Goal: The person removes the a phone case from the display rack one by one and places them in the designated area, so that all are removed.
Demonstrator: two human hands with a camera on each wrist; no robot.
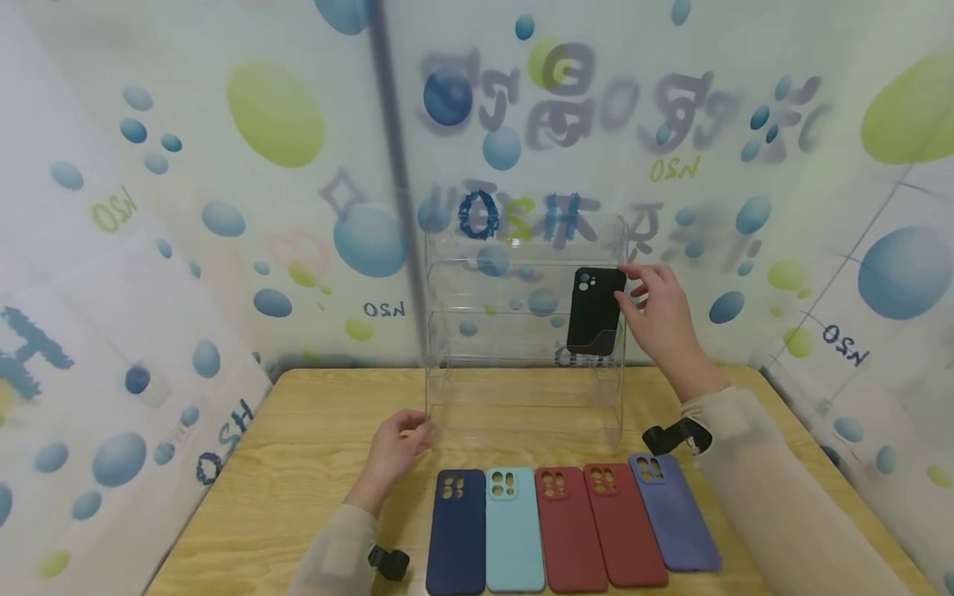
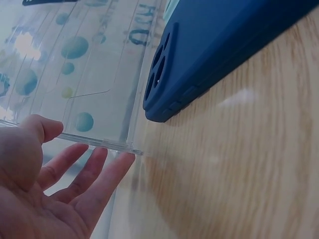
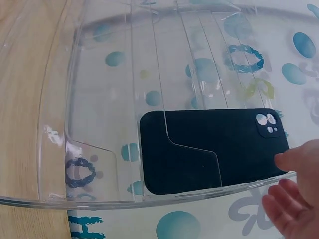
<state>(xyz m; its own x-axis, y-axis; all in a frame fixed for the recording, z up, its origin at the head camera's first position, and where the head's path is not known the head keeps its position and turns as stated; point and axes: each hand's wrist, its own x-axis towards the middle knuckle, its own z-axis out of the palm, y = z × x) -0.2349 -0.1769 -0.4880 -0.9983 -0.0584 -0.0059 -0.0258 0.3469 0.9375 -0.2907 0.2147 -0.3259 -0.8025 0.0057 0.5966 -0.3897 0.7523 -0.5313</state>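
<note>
A black phone case (image 1: 596,310) stands upright in a tier of the clear acrylic rack (image 1: 525,418), at its right end. Its lower part is behind a transparent lip (image 3: 192,167). My right hand (image 1: 659,319) pinches the case at its upper right edge, the thumb (image 3: 286,162) on its front. At the rack's lower left side is my left hand (image 1: 398,443). Its nearly straight fingers (image 2: 94,186) touch the side panel's edge, with the thumb (image 2: 47,128) near that edge.
In front of the rack lie several phone cases in a row: dark blue (image 1: 456,530), light blue (image 1: 516,530), red (image 1: 570,530), another red (image 1: 624,526) and purple (image 1: 678,521). The wooden table (image 1: 335,406) meets a patterned curtain (image 1: 313,248) behind.
</note>
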